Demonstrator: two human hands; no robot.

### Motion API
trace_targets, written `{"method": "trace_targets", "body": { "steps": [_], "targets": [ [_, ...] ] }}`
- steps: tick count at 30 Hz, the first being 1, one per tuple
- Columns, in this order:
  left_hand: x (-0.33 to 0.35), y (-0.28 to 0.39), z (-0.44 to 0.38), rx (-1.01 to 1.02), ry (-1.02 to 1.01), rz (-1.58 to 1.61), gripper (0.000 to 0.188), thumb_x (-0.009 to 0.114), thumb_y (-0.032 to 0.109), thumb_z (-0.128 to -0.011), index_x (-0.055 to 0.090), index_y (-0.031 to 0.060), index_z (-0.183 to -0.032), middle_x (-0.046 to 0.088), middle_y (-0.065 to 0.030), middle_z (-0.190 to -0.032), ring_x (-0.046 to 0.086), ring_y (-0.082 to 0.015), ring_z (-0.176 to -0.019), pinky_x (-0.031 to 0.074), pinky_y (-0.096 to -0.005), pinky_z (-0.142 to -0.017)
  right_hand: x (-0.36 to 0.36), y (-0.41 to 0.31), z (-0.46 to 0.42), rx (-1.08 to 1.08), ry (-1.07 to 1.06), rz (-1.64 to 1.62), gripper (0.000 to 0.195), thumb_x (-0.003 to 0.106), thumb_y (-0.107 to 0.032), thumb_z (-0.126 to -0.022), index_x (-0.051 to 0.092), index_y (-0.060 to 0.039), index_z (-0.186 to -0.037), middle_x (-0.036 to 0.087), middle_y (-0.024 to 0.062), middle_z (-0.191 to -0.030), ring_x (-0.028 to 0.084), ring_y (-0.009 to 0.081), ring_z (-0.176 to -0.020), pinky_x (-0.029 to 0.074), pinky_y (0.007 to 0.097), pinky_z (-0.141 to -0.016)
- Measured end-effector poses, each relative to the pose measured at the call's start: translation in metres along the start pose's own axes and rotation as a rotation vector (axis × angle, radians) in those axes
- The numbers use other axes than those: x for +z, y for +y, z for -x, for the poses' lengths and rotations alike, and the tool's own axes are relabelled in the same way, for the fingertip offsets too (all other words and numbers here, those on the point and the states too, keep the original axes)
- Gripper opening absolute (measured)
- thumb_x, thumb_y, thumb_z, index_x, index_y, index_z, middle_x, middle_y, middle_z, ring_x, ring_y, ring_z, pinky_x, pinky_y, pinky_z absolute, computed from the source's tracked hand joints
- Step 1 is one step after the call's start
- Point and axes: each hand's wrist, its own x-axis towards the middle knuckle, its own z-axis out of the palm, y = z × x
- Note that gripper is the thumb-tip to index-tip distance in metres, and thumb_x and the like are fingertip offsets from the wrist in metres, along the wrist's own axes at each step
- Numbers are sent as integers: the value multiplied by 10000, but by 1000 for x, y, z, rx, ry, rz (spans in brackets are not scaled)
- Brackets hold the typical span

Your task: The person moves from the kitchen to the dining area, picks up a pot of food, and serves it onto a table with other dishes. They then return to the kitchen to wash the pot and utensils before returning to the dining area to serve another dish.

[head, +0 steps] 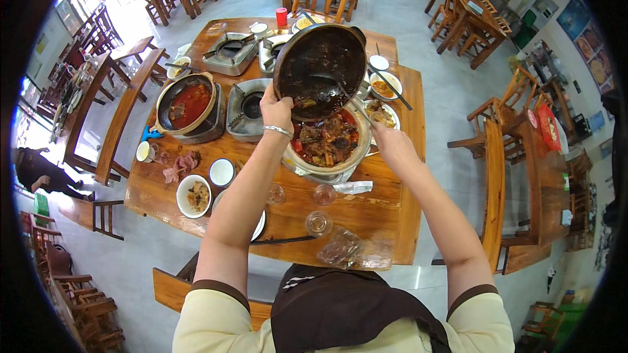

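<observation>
My left hand [277, 113] grips the rim of a dark clay pot [319, 66], which is tilted with its open side towards me. Some liquid and scraps lie along its lower edge. Below it, a second pot [365, 144] holds meat and vegetables in red broth and sits on a metal stove. My right hand [390, 139] holds a thin metal utensil [360, 108] that reaches to the tilted pot; its far end is hard to make out. Left of my left arm, a pot of red broth [189, 108] rests on another stove, beside a bare portable gas stove [243, 108].
A white bowl of food scraps [194, 196], an empty white bowl [222, 172], a glass [319, 223] and crumpled clear plastic [342, 247] are near me. A bowl with chopsticks [385, 86] stands at the right. Beyond the table, a person [41, 171] is at the far left.
</observation>
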Motion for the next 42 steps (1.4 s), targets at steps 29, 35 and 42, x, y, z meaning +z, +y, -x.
{"method": "trace_targets", "body": {
  "steps": [29, 35, 42],
  "targets": [
    [-14, 10, -4, -64, 98, 109, 508, 332, -186, -570, 481, -7, -1022, 535, -67, -872, 493, -169, -683, 413, -216, -611, 14, 10, 41, 44, -23, 20, 137, 395, -120, -815, 450, -33, -905, 562, 183, -730, 541, 358, -670, 421, 453, -561],
    [-26, 21, -10, -426, 493, 228, 429, 335, -164, -554, 510, 24, -898, 503, -68, -844, 506, -214, -755, 429, -285, -651, 16, 6, 75, 157, -162, -67, 175, 419, -165, -824, 501, -24, -885, 560, 190, -721, 539, 356, -664, 418, 429, -568],
    [-75, 23, -49, -797, 500, 695, 251, 305, -70, -718, 332, -85, -967, 374, -225, -1106, 396, -371, -1030, 349, -551, -869, 35, -2, 108, 465, -231, -730, 249, 410, -192, -843, 552, -13, -941, 484, 47, -551, 463, 133, -509, 372, 283, -489]
  ]
}}
